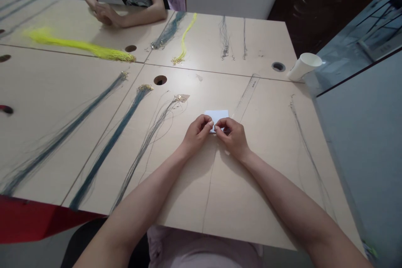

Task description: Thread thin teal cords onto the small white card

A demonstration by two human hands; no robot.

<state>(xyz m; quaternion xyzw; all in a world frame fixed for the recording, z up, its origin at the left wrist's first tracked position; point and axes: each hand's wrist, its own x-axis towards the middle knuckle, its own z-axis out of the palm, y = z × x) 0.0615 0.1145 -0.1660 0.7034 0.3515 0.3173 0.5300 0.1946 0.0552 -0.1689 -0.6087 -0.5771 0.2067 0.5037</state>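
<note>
My left hand (199, 130) and my right hand (231, 135) meet over a small white card (220, 114) on the table. Both are closed, thumb against fingers, with their tips almost touching. A tiny piece sits between the fingertips, too small to name. From beneath my right fingers a thin dark line (210, 188) runs down to the table's near edge. A clear ruler (248, 94) lies just beyond my right hand. To the left is a bundle of grey lines (150, 136) with small gold hook-like ends on a brown scrap.
Blue-green line bundles (116, 140) lie at left, a yellow bundle (84, 48) beyond them. Thin lines (306, 144) lie at right. A white cup (304, 67) is at the far right edge. Across the table, a person's hands (108, 14) rest together. A round hole (160, 80) pierces the tabletop.
</note>
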